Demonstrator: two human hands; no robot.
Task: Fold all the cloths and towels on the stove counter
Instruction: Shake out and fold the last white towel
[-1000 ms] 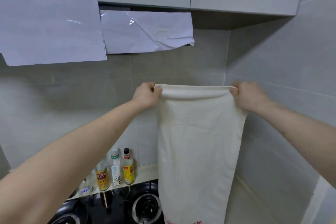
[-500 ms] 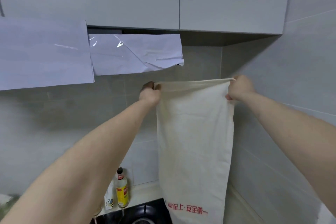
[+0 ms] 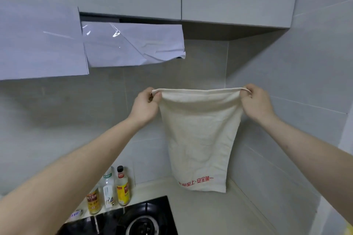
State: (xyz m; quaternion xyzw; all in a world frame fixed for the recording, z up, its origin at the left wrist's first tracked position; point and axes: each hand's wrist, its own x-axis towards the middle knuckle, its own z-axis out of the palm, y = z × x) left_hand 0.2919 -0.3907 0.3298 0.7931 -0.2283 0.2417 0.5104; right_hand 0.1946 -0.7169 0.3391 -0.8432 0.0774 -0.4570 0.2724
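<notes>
The cream towel (image 3: 198, 139) hangs in the air in front of the tiled wall corner, above the far right end of the pale bench (image 3: 206, 213), its lower hem with a line of red print just clear of the surface. The left hand (image 3: 146, 106) pinches one top corner, thumb and curled fingers closed on the rolled edge, and the right hand (image 3: 256, 103) pinches the other corner the same way, so each grip is narrow and holds cloth. The fabric looks soft, light and limp: it drapes straight down, narrows a little toward the bottom and shows faint creases, with a thicker doubled band along the top. It should fold without resistance but will not keep a shape by itself, so I judge the corners to be the right places to hold, and the next crease would likely be easiest once the cloth lies flat on the bench. At the left sit a glossy black gas hob (image 3: 137, 219) and plastic condiment bottles (image 3: 108, 191) against the matte grey tiles; sheets of white paper (image 3: 44, 44) under shiny film cover the hood above.
</notes>
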